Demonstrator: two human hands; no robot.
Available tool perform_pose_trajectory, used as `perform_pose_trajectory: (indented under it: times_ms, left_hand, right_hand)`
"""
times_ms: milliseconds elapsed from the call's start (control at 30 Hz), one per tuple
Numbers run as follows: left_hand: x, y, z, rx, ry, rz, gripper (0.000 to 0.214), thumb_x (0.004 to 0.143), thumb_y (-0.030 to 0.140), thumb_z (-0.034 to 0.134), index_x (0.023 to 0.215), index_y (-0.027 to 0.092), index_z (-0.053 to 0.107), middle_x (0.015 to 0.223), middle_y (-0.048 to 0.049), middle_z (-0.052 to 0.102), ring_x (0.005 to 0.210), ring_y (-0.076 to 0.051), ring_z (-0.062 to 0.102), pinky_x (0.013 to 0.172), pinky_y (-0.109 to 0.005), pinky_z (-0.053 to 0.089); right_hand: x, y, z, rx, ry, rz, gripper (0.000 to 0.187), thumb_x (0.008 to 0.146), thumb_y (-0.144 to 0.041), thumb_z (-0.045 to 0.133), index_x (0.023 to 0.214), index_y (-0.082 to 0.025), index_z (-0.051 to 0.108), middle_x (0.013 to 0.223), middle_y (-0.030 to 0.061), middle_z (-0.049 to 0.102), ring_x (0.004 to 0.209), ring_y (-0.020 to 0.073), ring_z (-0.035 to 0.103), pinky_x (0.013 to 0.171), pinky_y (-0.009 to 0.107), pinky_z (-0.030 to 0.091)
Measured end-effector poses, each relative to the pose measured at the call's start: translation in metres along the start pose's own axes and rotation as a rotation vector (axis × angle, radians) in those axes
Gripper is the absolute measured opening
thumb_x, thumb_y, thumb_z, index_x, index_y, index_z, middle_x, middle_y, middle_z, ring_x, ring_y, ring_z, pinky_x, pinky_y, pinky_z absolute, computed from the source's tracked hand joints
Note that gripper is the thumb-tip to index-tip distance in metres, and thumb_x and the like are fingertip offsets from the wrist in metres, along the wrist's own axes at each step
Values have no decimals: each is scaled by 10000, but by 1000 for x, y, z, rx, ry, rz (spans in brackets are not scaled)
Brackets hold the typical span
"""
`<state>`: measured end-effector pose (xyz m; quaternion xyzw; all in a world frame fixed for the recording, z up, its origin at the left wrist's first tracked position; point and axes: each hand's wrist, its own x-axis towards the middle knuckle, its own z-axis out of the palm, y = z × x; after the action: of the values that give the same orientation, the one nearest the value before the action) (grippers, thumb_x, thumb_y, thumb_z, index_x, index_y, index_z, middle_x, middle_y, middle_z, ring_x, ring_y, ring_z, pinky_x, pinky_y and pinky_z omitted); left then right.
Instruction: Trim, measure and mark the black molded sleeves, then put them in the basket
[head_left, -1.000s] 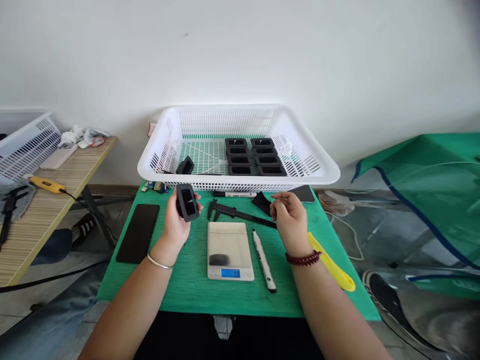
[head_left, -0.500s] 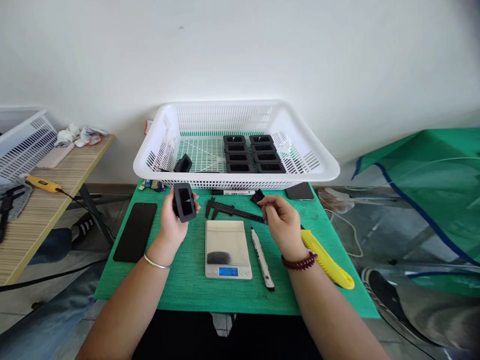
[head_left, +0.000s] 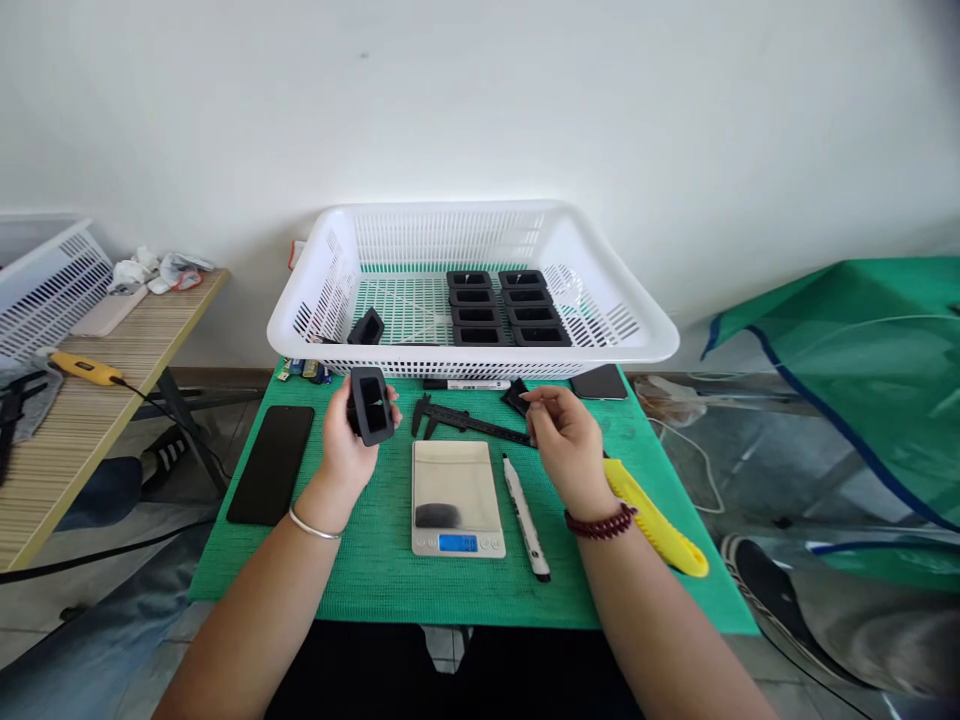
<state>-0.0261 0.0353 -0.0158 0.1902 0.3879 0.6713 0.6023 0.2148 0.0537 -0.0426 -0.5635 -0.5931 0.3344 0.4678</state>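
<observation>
My left hand point(head_left: 346, 445) grips a black rectangular frame part point(head_left: 371, 404), held upright above the green mat point(head_left: 390, 585). My right hand point(head_left: 568, 440) is closed at the right end of a black caliper point(head_left: 469, 424) and pinches a small black piece point(head_left: 516, 396) at its fingertips. Between my hands a small digital scale point(head_left: 456, 496) with a blue display lies on the mat. Behind it stands a white basket point(head_left: 637, 335) that holds two rows of several black frame parts point(head_left: 501, 307) and one loose part point(head_left: 367, 327) at its left.
A white marker point(head_left: 526, 517) lies right of the scale and a yellow box cutter point(head_left: 654, 520) by my right wrist. A black phone point(head_left: 273, 462) lies at the mat's left, another phone point(head_left: 598, 382) near the basket. A wooden bench point(head_left: 82, 420) with tools stands left.
My right hand has moved left and forward onto the caliper's end and the small black piece. My left hand keeps its hold on the frame part, almost still.
</observation>
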Motion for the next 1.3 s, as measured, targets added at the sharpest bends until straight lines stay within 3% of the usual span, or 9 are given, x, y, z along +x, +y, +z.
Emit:
perform_pose_trajectory:
  times_ms: [133, 333, 467, 600, 767, 867, 1000, 1133, 1300]
  left_hand:
    - [0, 0, -1, -14, 5, -6, 334, 863, 458, 473, 904, 154, 605, 743, -61, 645, 595, -169, 617, 559, -281, 479]
    - [0, 0, -1, -38, 27, -26, 363, 855, 475, 458, 907, 148, 608, 756, -68, 643, 597, -168, 617, 567, -284, 475]
    - [0, 1, 0, -57, 39, -43, 366, 851, 458, 427, 895, 145, 612, 758, -73, 646, 595, -168, 617, 565, -287, 470]
    - [-1, 1, 1, -55, 37, -53, 355, 854, 448, 428, 873, 146, 614, 746, -69, 643, 583, -165, 611, 557, -288, 469]
    - [-2, -1, 3, -54, 24, -62, 345, 879, 449, 441, 884, 151, 614, 752, -65, 646, 606, -169, 619, 566, -290, 478]
    - [-3, -2, 3, -55, 11, -63, 344, 890, 452, 443, 905, 154, 615, 766, -61, 649, 625, -170, 624, 587, -296, 483]
    - [-4, -4, 3, -54, -11, -33, 339, 881, 456, 455, 895, 160, 620, 797, -64, 656, 641, -172, 624, 612, -315, 489]
    - [-4, -5, 4, -65, -40, -30, 271, 858, 403, 474, 896, 168, 604, 806, -61, 650, 634, -171, 621, 599, -319, 485]
    - [-6, -5, 4, -38, -98, -18, 241, 840, 360, 543, 1066, 280, 513, 786, -9, 629, 605, -160, 613, 514, -272, 462]
  right_hand:
    - [2, 1, -2, -37, 30, 16, 157, 869, -355, 512, 925, -216, 558, 572, -47, 474, 498, 114, 433, 452, 240, 312]
    - [10, 1, -10, -164, 323, 4, 167, 811, -352, 574, 874, -198, 582, 694, -3, 578, 587, 129, 512, 548, 265, 408]
    - [14, 2, -29, -270, 401, -5, 175, 801, -351, 564, 865, -192, 597, 755, 30, 627, 650, 157, 558, 637, 314, 458]
    - [5, 10, -65, -225, 240, 100, 271, 790, -460, 568, 849, -200, 620, 762, 51, 655, 691, 193, 614, 644, 345, 491]
    - [-28, 38, -107, -675, 65, 86, 447, 757, -601, 562, 977, -217, 621, 986, 105, 654, 835, 271, 631, 728, 450, 508]
    - [-48, 58, -117, -844, -81, -38, 627, 694, -679, 590, 1067, -176, 619, 1042, 139, 618, 986, 330, 606, 869, 505, 483]
    - [-62, 72, -122, -923, -79, -86, 514, 790, -623, 508, 998, -172, 638, 1026, 134, 629, 905, 295, 634, 858, 477, 499]
    - [-62, 62, -127, -952, -35, -115, 427, 869, -543, 407, 1014, -196, 609, 947, 125, 667, 830, 291, 645, 737, 447, 513]
    - [-56, 6, -113, -741, -69, -197, 374, 939, -459, 309, 1072, -210, 555, 857, 90, 650, 766, 237, 627, 671, 366, 494]
